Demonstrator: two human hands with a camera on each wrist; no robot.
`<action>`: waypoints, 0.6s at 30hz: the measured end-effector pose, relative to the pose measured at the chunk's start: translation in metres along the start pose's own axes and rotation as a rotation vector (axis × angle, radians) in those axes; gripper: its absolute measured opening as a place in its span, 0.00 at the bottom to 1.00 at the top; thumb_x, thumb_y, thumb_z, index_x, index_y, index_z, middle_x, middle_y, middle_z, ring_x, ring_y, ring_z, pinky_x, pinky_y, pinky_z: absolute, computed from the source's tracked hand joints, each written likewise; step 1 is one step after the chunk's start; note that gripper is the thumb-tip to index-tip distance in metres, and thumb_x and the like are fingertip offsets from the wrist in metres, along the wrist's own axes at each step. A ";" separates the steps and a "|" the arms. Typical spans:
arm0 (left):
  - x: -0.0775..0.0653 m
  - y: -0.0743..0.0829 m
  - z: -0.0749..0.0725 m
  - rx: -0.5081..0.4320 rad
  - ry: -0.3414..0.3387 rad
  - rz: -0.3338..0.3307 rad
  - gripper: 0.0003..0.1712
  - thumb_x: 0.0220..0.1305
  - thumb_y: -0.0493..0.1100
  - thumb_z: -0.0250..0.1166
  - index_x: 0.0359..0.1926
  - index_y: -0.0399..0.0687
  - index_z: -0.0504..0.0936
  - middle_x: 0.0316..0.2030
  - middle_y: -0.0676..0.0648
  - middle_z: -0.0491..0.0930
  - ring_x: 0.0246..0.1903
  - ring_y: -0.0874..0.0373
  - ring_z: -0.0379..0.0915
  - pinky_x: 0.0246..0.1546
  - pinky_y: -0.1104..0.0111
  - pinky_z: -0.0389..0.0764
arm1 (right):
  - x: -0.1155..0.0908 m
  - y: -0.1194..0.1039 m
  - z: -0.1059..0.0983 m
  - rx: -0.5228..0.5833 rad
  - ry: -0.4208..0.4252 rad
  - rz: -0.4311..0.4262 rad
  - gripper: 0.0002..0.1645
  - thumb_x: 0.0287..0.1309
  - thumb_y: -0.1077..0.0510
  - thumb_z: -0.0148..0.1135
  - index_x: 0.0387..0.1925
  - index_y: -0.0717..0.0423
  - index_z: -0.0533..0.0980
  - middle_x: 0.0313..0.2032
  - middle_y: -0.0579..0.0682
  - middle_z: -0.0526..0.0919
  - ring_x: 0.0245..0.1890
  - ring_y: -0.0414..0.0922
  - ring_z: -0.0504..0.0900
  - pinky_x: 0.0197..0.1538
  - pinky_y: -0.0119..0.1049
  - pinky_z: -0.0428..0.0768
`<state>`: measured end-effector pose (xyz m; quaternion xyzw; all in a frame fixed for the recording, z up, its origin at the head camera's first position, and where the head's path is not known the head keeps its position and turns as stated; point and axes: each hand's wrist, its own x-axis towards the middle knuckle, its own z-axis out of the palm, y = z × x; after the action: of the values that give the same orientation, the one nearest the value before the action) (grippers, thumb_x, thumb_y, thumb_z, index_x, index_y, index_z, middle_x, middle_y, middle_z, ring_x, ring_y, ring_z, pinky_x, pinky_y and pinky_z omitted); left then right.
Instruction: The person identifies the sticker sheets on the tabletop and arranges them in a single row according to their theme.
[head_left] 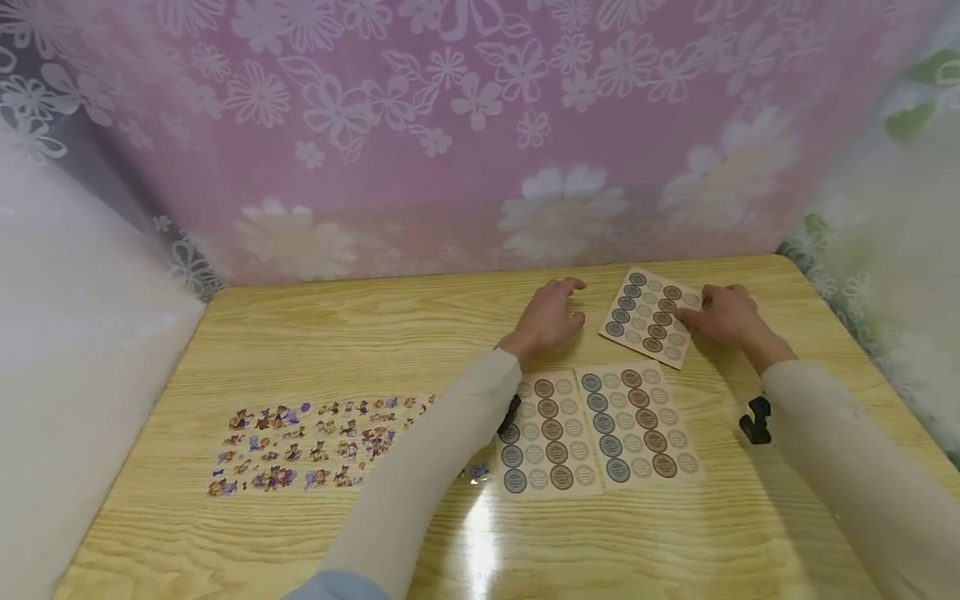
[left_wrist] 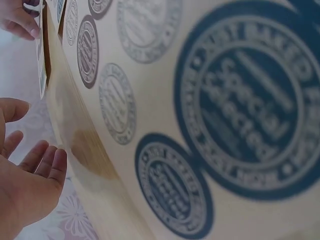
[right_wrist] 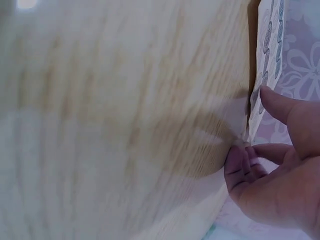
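Observation:
At the back right of the table, my right hand point(head_left: 723, 315) pinches the right edge of a sheet of round stickers point(head_left: 647, 321). In the right wrist view the thumb point(right_wrist: 282, 107) lies on its printed face, with the other fingers curled at the edge. The sheet is turned at an angle, partly raised from the table. My left hand point(head_left: 550, 318) hovers to its left, fingers loosely bent and holding nothing. Two more sheets of round stickers, a left one point(head_left: 551, 446) and a right one point(head_left: 637, 433), lie side by side nearer me; blue, brown and pale circles cover them.
Small cartoon dog stickers point(head_left: 315, 442) lie in rows on the left half of the wooden table point(head_left: 300, 342), partly hidden by the left sleeve point(head_left: 442, 450). Flowered cloth point(head_left: 450, 167) hangs behind the table's back edge and at both sides.

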<state>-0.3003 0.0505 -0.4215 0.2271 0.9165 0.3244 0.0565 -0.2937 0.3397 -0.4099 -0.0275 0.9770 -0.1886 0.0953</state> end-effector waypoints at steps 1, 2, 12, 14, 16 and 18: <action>0.000 0.000 0.000 0.000 0.001 0.000 0.28 0.69 0.42 0.53 0.68 0.51 0.64 0.60 0.46 0.69 0.58 0.56 0.65 0.55 0.67 0.67 | 0.002 0.000 0.000 -0.003 0.000 -0.010 0.32 0.68 0.44 0.50 0.44 0.76 0.65 0.45 0.77 0.67 0.52 0.73 0.58 0.48 0.64 0.62; 0.000 0.000 0.000 0.001 0.001 0.000 0.28 0.68 0.42 0.53 0.68 0.51 0.64 0.60 0.46 0.69 0.58 0.56 0.65 0.55 0.67 0.67 | 0.004 0.000 0.000 0.001 -0.001 -0.019 0.32 0.68 0.44 0.51 0.44 0.75 0.64 0.46 0.77 0.67 0.52 0.72 0.58 0.48 0.64 0.62; 0.004 -0.003 -0.001 0.009 0.009 -0.027 0.28 0.68 0.42 0.54 0.68 0.53 0.64 0.62 0.48 0.67 0.60 0.56 0.63 0.58 0.67 0.65 | 0.022 -0.009 0.005 0.001 0.007 -0.086 0.31 0.68 0.44 0.51 0.49 0.73 0.64 0.44 0.76 0.68 0.57 0.72 0.55 0.53 0.65 0.54; 0.005 -0.004 -0.001 0.010 0.008 -0.031 0.28 0.68 0.42 0.54 0.68 0.53 0.64 0.62 0.48 0.67 0.61 0.56 0.62 0.58 0.68 0.65 | 0.024 -0.012 0.006 0.019 0.002 -0.083 0.37 0.67 0.43 0.51 0.58 0.74 0.62 0.50 0.78 0.65 0.58 0.73 0.53 0.55 0.66 0.53; 0.006 -0.004 0.000 0.013 0.009 -0.029 0.28 0.68 0.41 0.54 0.68 0.52 0.65 0.62 0.48 0.67 0.60 0.56 0.63 0.58 0.68 0.65 | 0.025 -0.014 0.007 0.043 -0.006 -0.071 0.44 0.67 0.43 0.51 0.66 0.75 0.54 0.56 0.81 0.58 0.59 0.75 0.52 0.58 0.67 0.52; 0.008 -0.003 0.001 0.018 0.011 -0.025 0.27 0.68 0.42 0.54 0.68 0.52 0.65 0.61 0.47 0.68 0.59 0.56 0.63 0.57 0.68 0.65 | 0.025 -0.016 0.008 0.076 -0.009 -0.059 0.47 0.67 0.43 0.51 0.69 0.74 0.47 0.60 0.81 0.51 0.60 0.76 0.50 0.59 0.68 0.51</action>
<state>-0.3082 0.0525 -0.4237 0.2145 0.9224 0.3168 0.0537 -0.3159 0.3199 -0.4155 -0.0535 0.9675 -0.2281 0.0950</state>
